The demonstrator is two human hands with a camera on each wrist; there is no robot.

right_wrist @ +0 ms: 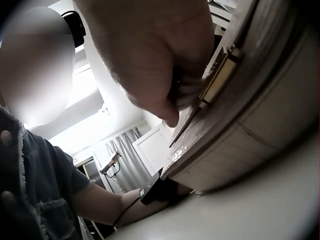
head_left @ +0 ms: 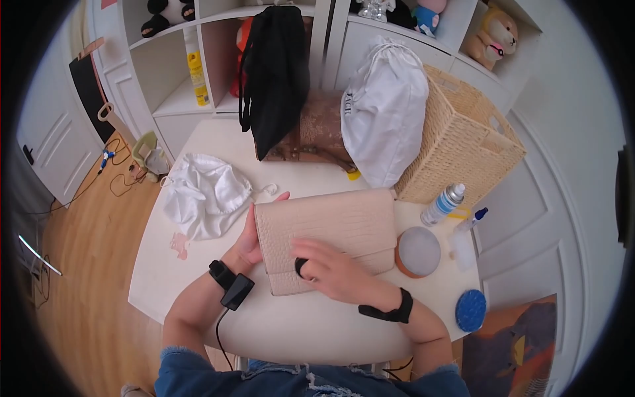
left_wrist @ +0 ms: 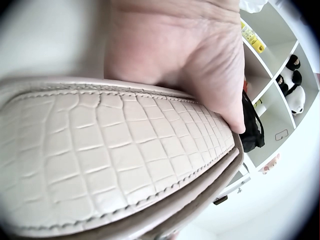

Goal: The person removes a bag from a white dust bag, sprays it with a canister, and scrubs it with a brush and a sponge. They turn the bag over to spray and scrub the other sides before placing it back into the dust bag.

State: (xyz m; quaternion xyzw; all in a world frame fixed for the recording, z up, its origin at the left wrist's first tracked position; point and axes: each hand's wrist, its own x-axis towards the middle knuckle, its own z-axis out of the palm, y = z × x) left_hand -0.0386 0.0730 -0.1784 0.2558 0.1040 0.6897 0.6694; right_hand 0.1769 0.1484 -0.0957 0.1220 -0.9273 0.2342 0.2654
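A pale beige bag with a crocodile-like texture and a flap stands or leans at the table's middle. My left hand holds its left side; in the left wrist view that hand lies against the stitched side panel, its far fingers hidden. Across the lower front of the bag is my right hand, fingers bent, with a black band on one finger. In the right wrist view this hand is beside a gold-coloured clasp; whether the fingers pinch anything is hidden.
A white cloth bag lies at left. Behind stand a black bag, a brown patterned bag, a white drawstring bag and a wicker basket. At right are a spray can, a round container and a blue sponge.
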